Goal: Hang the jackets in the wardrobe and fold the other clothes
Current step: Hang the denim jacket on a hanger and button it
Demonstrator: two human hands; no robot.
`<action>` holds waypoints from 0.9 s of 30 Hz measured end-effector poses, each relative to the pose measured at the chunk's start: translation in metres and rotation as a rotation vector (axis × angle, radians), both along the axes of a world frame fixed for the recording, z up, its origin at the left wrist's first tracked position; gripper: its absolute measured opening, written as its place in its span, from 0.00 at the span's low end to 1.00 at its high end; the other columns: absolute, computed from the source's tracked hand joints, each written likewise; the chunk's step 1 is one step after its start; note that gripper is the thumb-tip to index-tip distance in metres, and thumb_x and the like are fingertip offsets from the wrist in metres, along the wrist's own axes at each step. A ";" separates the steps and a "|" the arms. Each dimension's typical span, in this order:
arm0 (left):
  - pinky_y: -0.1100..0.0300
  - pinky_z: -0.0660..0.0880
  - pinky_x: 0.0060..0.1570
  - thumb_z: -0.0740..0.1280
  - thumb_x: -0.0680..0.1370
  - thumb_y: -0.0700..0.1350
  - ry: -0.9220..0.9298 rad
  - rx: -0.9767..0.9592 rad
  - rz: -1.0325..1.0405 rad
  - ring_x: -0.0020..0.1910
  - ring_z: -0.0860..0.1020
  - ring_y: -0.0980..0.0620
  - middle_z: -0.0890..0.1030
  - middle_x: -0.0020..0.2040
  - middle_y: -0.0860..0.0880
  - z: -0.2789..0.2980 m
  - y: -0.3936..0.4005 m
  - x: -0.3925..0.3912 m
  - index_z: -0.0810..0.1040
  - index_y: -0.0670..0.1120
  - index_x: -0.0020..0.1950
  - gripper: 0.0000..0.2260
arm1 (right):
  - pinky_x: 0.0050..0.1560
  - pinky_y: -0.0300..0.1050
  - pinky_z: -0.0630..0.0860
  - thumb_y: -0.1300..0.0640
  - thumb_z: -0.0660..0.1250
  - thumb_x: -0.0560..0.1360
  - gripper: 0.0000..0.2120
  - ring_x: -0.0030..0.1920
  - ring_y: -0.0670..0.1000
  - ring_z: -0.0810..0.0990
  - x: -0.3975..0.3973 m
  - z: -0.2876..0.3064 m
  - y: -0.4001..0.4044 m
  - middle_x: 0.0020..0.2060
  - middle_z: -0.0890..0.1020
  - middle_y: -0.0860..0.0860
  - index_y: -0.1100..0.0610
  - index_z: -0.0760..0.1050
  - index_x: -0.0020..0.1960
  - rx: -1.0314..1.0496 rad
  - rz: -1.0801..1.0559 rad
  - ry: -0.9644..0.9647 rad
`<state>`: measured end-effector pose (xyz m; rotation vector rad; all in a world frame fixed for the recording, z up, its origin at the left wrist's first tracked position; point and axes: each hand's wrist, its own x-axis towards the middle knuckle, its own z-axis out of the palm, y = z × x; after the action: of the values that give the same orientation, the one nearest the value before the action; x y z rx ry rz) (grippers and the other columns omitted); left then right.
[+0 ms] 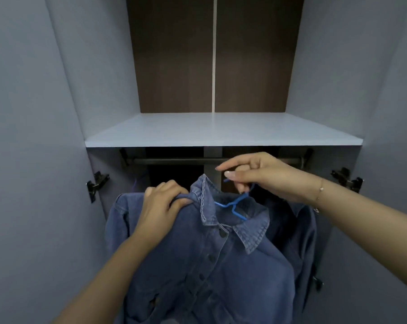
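Right grip (pixel 251 174) pinches the blue hanger (pixel 233 204) hook just below the wardrobe rail (pixel 174 160); left grip (pixel 165 199) clutches the denim jacket (pixel 209 265) shoulder. Soft, fairly heavy cloth, likely best held by hook and shoulder.

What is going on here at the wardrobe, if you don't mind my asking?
A person is hanging a denim jacket in an open wardrobe. The right hand pinches the hook of a blue hanger that sits inside the jacket's collar, holding it just below the dark rail. The left hand grips the jacket's shoulder. The hook is not yet on the rail. The shelf above the rail shows nothing on it.
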<state>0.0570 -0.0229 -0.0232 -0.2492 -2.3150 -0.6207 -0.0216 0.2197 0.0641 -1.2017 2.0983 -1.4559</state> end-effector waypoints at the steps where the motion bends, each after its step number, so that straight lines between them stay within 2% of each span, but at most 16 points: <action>1: 0.49 0.68 0.49 0.64 0.76 0.49 0.007 0.025 0.004 0.44 0.77 0.52 0.78 0.41 0.55 -0.001 -0.005 0.005 0.83 0.48 0.43 0.09 | 0.43 0.37 0.75 0.49 0.67 0.75 0.18 0.35 0.47 0.77 0.006 -0.010 -0.002 0.30 0.80 0.52 0.64 0.80 0.55 -0.083 -0.023 -0.026; 3: 0.53 0.64 0.50 0.65 0.76 0.49 0.020 0.063 0.000 0.45 0.78 0.54 0.78 0.41 0.55 -0.003 -0.011 0.012 0.83 0.48 0.43 0.08 | 0.47 0.39 0.74 0.44 0.60 0.76 0.24 0.36 0.49 0.76 0.023 -0.029 -0.014 0.28 0.76 0.55 0.64 0.80 0.42 -0.193 -0.082 -0.046; 5: 0.53 0.64 0.53 0.67 0.77 0.47 0.004 0.096 -0.045 0.46 0.77 0.54 0.79 0.42 0.54 -0.006 -0.012 0.015 0.83 0.48 0.44 0.06 | 0.40 0.40 0.74 0.41 0.57 0.78 0.27 0.28 0.52 0.69 0.040 -0.037 -0.031 0.23 0.66 0.55 0.59 0.71 0.29 -0.286 -0.111 -0.059; 6: 0.53 0.64 0.55 0.68 0.77 0.46 -0.006 0.106 -0.065 0.47 0.77 0.54 0.78 0.43 0.55 -0.010 -0.013 0.017 0.82 0.48 0.44 0.05 | 0.35 0.40 0.72 0.41 0.57 0.78 0.27 0.26 0.51 0.64 0.047 -0.038 -0.039 0.22 0.63 0.53 0.58 0.66 0.27 -0.336 -0.122 -0.082; 8: 0.57 0.60 0.57 0.69 0.76 0.49 0.013 0.094 -0.004 0.50 0.74 0.55 0.77 0.48 0.57 -0.025 -0.019 0.026 0.81 0.50 0.47 0.04 | 0.27 0.40 0.64 0.41 0.58 0.77 0.25 0.24 0.49 0.58 0.058 -0.036 -0.048 0.22 0.62 0.51 0.56 0.64 0.28 -0.404 -0.155 -0.126; 10: 0.58 0.57 0.61 0.69 0.74 0.54 0.054 0.128 0.168 0.56 0.69 0.57 0.72 0.56 0.56 -0.054 -0.030 0.038 0.77 0.53 0.55 0.12 | 0.24 0.38 0.57 0.41 0.58 0.77 0.25 0.23 0.48 0.57 0.066 -0.037 -0.052 0.22 0.62 0.49 0.55 0.64 0.27 -0.430 -0.205 -0.127; 12: 0.50 0.61 0.65 0.72 0.73 0.56 -0.017 0.325 0.358 0.61 0.68 0.51 0.70 0.62 0.50 -0.094 -0.044 0.051 0.73 0.49 0.64 0.23 | 0.24 0.36 0.56 0.40 0.58 0.77 0.26 0.22 0.47 0.56 0.073 -0.042 -0.051 0.20 0.61 0.48 0.54 0.64 0.26 -0.446 -0.269 -0.104; 13: 0.45 0.65 0.65 0.74 0.73 0.56 -0.131 0.481 0.418 0.64 0.68 0.47 0.70 0.66 0.46 -0.113 -0.049 0.056 0.70 0.47 0.68 0.28 | 0.24 0.35 0.56 0.40 0.58 0.77 0.27 0.21 0.46 0.56 0.077 -0.044 -0.049 0.20 0.61 0.48 0.54 0.63 0.25 -0.457 -0.297 -0.094; 15: 0.45 0.69 0.66 0.72 0.75 0.53 -0.410 0.836 0.356 0.67 0.69 0.43 0.69 0.70 0.42 -0.144 -0.050 0.059 0.64 0.43 0.73 0.32 | 0.23 0.35 0.57 0.41 0.56 0.80 0.29 0.20 0.46 0.57 0.083 -0.047 -0.043 0.19 0.61 0.48 0.54 0.62 0.25 -0.466 -0.345 -0.081; 16: 0.49 0.72 0.62 0.70 0.77 0.52 -0.521 0.949 0.258 0.65 0.72 0.44 0.73 0.67 0.43 -0.154 -0.046 0.058 0.65 0.42 0.72 0.28 | 0.23 0.35 0.57 0.43 0.55 0.82 0.29 0.20 0.46 0.57 0.085 -0.048 -0.039 0.19 0.61 0.47 0.54 0.62 0.24 -0.462 -0.365 -0.076; 18: 0.59 0.75 0.49 0.66 0.79 0.50 -0.620 0.918 0.097 0.55 0.78 0.47 0.79 0.55 0.47 -0.168 -0.033 0.055 0.73 0.41 0.61 0.16 | 0.24 0.34 0.58 0.45 0.55 0.83 0.30 0.20 0.46 0.57 0.089 -0.051 -0.029 0.19 0.61 0.47 0.54 0.62 0.24 -0.450 -0.392 -0.057; 21: 0.62 0.75 0.43 0.65 0.80 0.42 -0.552 0.839 -0.026 0.44 0.79 0.53 0.80 0.45 0.50 -0.172 -0.018 0.050 0.77 0.43 0.51 0.04 | 0.24 0.33 0.58 0.46 0.55 0.82 0.29 0.20 0.46 0.57 0.092 -0.054 -0.010 0.19 0.62 0.47 0.52 0.63 0.23 -0.425 -0.410 -0.041; 22: 0.66 0.76 0.41 0.65 0.80 0.40 -0.507 0.838 -0.031 0.42 0.78 0.56 0.80 0.44 0.51 -0.170 -0.018 0.048 0.77 0.45 0.48 0.03 | 0.24 0.33 0.58 0.47 0.55 0.82 0.29 0.20 0.46 0.57 0.092 -0.054 -0.001 0.19 0.62 0.47 0.52 0.63 0.22 -0.403 -0.423 -0.026; 24: 0.75 0.72 0.34 0.65 0.79 0.35 -0.367 0.875 0.090 0.37 0.76 0.56 0.79 0.38 0.52 -0.161 -0.030 0.044 0.76 0.48 0.42 0.10 | 0.23 0.34 0.60 0.48 0.54 0.83 0.31 0.20 0.48 0.58 0.088 -0.056 0.016 0.19 0.63 0.49 0.51 0.63 0.22 -0.329 -0.453 0.017; 25: 0.76 0.70 0.33 0.64 0.78 0.32 -0.316 0.888 0.174 0.36 0.74 0.54 0.78 0.36 0.51 -0.155 -0.039 0.042 0.75 0.47 0.39 0.12 | 0.23 0.35 0.60 0.49 0.53 0.84 0.31 0.21 0.48 0.59 0.086 -0.058 0.023 0.19 0.63 0.49 0.52 0.63 0.22 -0.296 -0.466 0.023; 27: 0.74 0.70 0.34 0.65 0.77 0.30 -0.304 0.838 0.271 0.38 0.75 0.49 0.79 0.37 0.46 -0.144 -0.050 0.034 0.77 0.43 0.40 0.10 | 0.24 0.37 0.60 0.51 0.53 0.84 0.31 0.22 0.50 0.59 0.082 -0.063 0.033 0.19 0.63 0.51 0.53 0.64 0.21 -0.246 -0.474 0.015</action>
<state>0.0908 -0.0727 -0.1676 0.5716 -2.0861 -1.4760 0.0608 0.2530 0.0011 -0.8177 2.3772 -1.9590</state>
